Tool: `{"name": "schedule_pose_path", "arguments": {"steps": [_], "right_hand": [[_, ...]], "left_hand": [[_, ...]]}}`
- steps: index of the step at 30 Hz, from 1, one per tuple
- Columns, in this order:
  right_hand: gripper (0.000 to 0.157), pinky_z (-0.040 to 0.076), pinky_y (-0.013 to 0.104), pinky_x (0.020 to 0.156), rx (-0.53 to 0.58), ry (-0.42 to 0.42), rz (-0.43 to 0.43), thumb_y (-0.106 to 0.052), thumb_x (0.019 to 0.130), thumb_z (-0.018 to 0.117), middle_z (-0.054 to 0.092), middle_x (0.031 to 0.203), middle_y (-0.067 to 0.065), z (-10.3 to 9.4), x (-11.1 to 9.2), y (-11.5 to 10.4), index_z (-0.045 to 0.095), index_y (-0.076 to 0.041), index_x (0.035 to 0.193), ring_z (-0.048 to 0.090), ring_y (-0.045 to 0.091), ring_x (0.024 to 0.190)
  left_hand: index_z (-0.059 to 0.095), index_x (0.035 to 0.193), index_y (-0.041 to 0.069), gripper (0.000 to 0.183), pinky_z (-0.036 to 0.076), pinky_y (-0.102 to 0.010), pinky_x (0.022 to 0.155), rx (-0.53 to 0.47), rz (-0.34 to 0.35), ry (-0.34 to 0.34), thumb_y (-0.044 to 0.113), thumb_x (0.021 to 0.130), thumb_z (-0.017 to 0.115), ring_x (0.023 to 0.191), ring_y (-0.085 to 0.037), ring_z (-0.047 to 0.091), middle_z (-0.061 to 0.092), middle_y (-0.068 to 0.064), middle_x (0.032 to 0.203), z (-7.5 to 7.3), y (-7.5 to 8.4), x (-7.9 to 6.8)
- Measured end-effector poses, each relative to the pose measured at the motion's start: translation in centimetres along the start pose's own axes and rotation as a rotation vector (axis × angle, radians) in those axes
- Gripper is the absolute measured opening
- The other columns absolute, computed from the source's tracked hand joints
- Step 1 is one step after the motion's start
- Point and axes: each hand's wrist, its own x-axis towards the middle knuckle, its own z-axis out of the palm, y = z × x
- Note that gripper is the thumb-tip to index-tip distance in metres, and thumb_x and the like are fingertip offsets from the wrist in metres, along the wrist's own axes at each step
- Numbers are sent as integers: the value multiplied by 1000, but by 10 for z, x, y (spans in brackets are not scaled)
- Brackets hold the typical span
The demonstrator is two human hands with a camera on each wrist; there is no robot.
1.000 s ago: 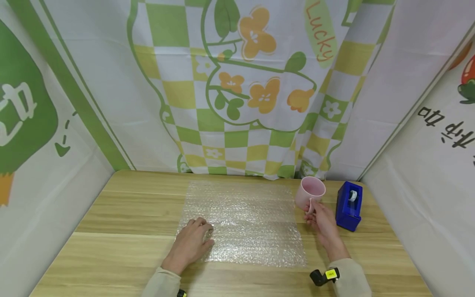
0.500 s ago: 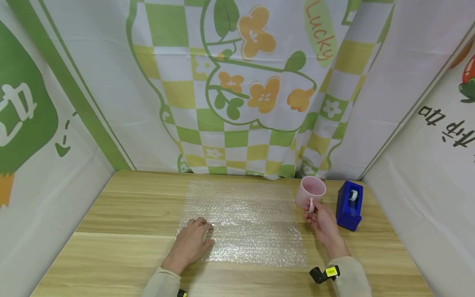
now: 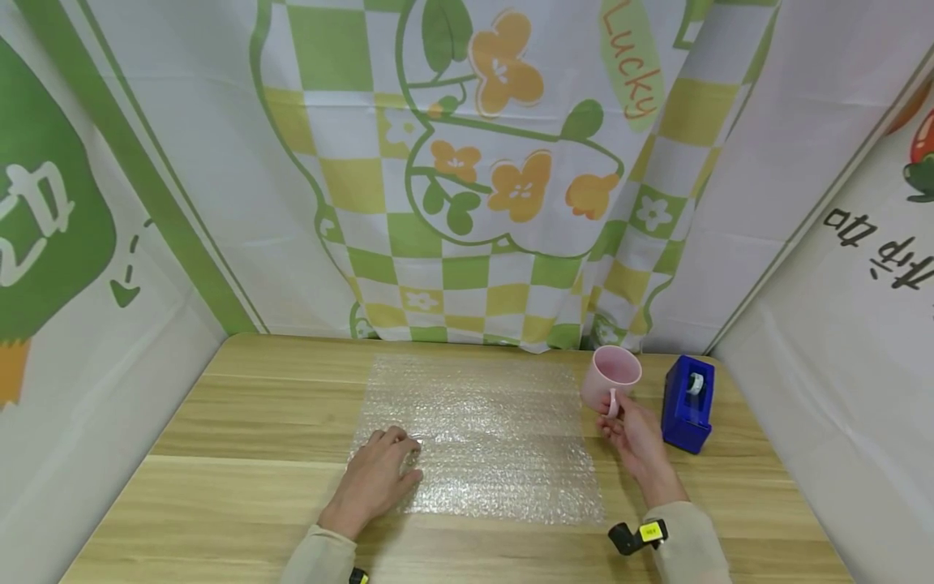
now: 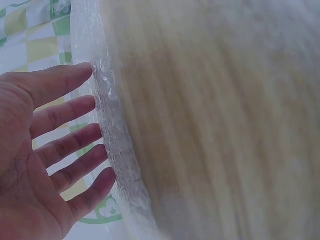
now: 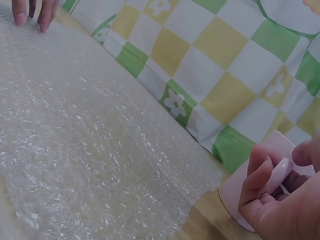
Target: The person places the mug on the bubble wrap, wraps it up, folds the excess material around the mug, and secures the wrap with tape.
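A blue tape dispenser [image 3: 684,422] is positioned at the right rear of the wood-grain tabletop [image 3: 219,430]. Behind the tabletop, a checked floral curtain [image 3: 467,280] is hung; printed white panels [image 3: 846,324] flank it.

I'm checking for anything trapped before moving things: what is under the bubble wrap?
The wooden tabletop shows through the clear bubble wrap; I can make out nothing else. Glare masks fine detail, and the left hand hides part of the left edge.

Counted on one bench [image 3: 219,487]: one pink mug [image 3: 607,381], one blue tape dispenser [image 3: 686,418] with one tape roll [image 3: 696,384], and one sheet of bubble wrap [image 3: 496,438]. Counted besides: one left grip [image 3: 374,477], one right grip [image 3: 636,438], two sleeves [image 3: 695,545] and, far, one checked curtain [image 3: 474,276].
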Motion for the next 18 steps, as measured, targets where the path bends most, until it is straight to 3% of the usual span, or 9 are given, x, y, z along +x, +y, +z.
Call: {"name": "schedule_pose_path", "arguments": {"steps": [18], "right_hand": [[33, 51, 20, 67, 30, 12, -53, -26, 110, 44, 65, 87, 2, -3, -1, 3, 57, 4, 112, 62, 9, 73]], "left_hand": [[72, 114, 8, 36, 55, -54, 85, 2, -9, -7, 24, 83, 83, 110, -35, 59, 64, -13, 120, 0, 0, 0]]}}
